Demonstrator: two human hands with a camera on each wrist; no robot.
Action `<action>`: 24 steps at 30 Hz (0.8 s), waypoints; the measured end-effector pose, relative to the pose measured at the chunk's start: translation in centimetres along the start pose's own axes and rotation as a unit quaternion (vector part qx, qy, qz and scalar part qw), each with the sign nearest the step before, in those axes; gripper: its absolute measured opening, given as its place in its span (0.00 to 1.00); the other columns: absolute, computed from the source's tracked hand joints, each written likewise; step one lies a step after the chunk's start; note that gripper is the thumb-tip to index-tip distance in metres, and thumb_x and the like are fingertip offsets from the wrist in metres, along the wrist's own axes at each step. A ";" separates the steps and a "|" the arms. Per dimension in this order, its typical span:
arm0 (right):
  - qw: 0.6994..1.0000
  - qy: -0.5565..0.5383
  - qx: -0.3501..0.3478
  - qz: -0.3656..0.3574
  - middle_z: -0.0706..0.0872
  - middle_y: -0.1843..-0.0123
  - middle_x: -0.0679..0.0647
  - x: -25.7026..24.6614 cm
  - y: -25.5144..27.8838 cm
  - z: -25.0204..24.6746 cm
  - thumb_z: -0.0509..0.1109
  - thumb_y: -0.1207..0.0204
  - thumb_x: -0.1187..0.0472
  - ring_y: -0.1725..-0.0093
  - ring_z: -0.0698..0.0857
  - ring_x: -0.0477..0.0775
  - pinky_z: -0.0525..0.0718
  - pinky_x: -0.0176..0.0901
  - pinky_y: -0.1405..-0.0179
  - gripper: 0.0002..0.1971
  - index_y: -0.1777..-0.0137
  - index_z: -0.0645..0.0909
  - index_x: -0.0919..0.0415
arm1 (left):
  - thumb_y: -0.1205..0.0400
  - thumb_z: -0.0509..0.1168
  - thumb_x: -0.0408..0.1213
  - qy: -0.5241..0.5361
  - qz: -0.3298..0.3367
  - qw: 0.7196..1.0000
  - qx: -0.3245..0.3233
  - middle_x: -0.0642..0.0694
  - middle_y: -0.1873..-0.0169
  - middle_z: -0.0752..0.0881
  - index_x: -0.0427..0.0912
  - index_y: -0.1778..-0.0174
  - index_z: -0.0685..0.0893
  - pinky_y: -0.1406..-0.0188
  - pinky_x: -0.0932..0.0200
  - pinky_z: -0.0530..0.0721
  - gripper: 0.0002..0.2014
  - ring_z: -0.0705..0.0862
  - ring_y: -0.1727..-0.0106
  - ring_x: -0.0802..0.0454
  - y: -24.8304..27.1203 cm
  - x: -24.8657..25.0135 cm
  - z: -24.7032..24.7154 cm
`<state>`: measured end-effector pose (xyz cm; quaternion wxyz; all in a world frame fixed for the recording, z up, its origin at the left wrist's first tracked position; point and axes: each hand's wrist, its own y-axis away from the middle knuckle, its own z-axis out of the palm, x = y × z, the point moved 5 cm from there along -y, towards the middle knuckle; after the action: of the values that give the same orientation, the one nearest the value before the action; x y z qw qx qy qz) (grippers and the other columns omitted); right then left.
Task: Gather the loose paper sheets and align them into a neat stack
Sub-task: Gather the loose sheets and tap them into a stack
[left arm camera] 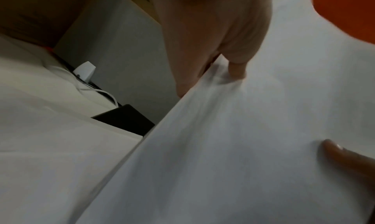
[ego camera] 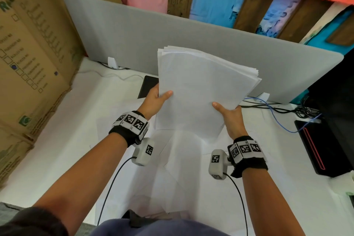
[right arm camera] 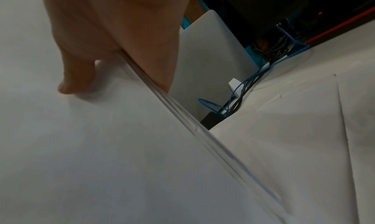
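Observation:
I hold a bundle of several white paper sheets (ego camera: 199,90) upright over the white table, its lower edge down near the tabletop. My left hand (ego camera: 156,97) grips the bundle's left edge, thumb on the front face. My right hand (ego camera: 229,113) grips the right edge the same way. The sheets' top and right edges are fanned and uneven. In the left wrist view the paper (left arm camera: 243,147) fills the frame with my left hand (left arm camera: 223,51) pinching its edge. The right wrist view shows the layered sheet edges (right arm camera: 182,123) and my right hand (right arm camera: 105,43) on the stack.
A grey divider panel (ego camera: 134,30) stands behind the table. Cardboard boxes (ego camera: 28,44) wall off the left. A black pad (ego camera: 147,86) lies by the divider. Cables (ego camera: 277,107) and black devices (ego camera: 314,145) sit at the right. More flat white sheets (ego camera: 182,168) cover the table under the bundle.

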<state>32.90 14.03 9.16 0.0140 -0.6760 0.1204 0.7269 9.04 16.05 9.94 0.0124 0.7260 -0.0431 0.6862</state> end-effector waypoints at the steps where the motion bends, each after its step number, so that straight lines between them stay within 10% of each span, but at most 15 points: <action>1: 1.000 -0.003 0.008 0.002 0.85 0.42 0.56 -0.1 0.1 0.0 0.77 0.32 0.66 0.41 0.84 0.57 0.81 0.52 0.37 0.24 0.36 0.76 0.63 | 0.16 0.58 0.28 -0.003 0.013 1.000 0.019 0.48 0.36 0.77 0.37 0.27 0.69 0.34 0.63 0.77 0.20 0.77 0.35 0.55 0.1 0.3 -0.3; 15: 0.999 0.037 -0.030 -0.013 0.87 0.48 0.53 0.2 0.9 -1.5 0.74 0.29 0.67 0.52 0.87 0.46 0.85 0.31 0.56 0.16 0.41 0.81 0.63 | 0.17 0.59 0.27 -0.007 0.038 0.999 0.016 0.55 0.40 0.78 0.43 0.31 0.69 0.43 0.76 0.77 0.19 0.79 0.44 0.76 1.0 1.0 0.3; 20: 0.999 0.033 -0.028 -0.001 0.87 0.49 0.51 0.7 1.0 -1.6 0.73 0.28 0.67 0.53 0.87 0.44 0.85 0.29 0.58 0.19 0.37 0.79 0.65 | 0.24 0.69 0.26 0.048 -0.009 0.996 0.081 0.45 0.39 0.78 0.35 0.31 0.67 0.47 0.68 0.83 0.27 0.81 0.43 0.61 1.2 0.5 -0.2; 24: 0.999 0.040 -0.026 -0.006 0.87 0.53 0.49 0.2 1.5 -1.4 0.71 0.27 0.71 0.61 0.88 0.36 0.84 0.29 0.61 0.15 0.41 0.81 0.67 | 0.26 0.70 0.24 0.060 -0.017 0.996 0.062 0.52 0.53 0.84 0.42 0.44 0.78 0.55 0.70 0.84 0.17 0.86 0.57 0.69 1.6 1.8 0.5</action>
<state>33.99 12.28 9.07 -0.0038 -0.7054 0.0976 0.7021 9.50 14.38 11.65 -0.0190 0.6837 0.0127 0.7294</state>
